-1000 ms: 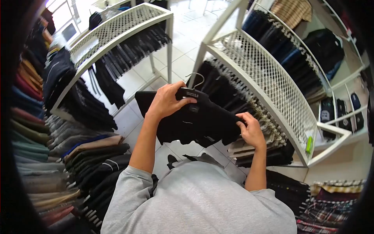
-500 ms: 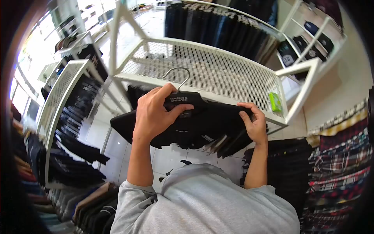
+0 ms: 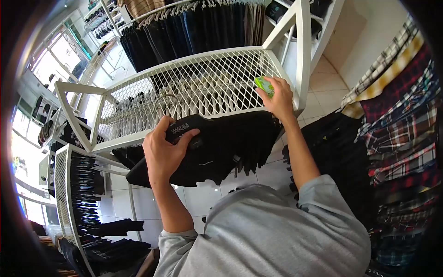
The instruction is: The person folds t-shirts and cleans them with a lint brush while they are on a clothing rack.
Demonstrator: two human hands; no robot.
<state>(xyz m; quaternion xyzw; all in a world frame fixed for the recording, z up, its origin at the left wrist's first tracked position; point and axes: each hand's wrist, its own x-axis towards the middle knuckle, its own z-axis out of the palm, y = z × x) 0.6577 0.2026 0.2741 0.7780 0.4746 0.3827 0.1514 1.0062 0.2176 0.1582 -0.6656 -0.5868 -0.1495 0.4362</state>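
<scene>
Across the middle of the frame runs a white mesh rack (image 3: 121,142), with plaid garments (image 3: 401,121) at the right edge. Our hands are apart: the left hand (image 3: 165,154), left of centre, clamps a black hanger (image 3: 179,129) lettered "MARKS & SPENCER", and a black garment (image 3: 221,143) hangs from it at centre. Our right hand (image 3: 279,99) grips a green packet (image 3: 262,83) over the mesh, right of upper centre.
</scene>
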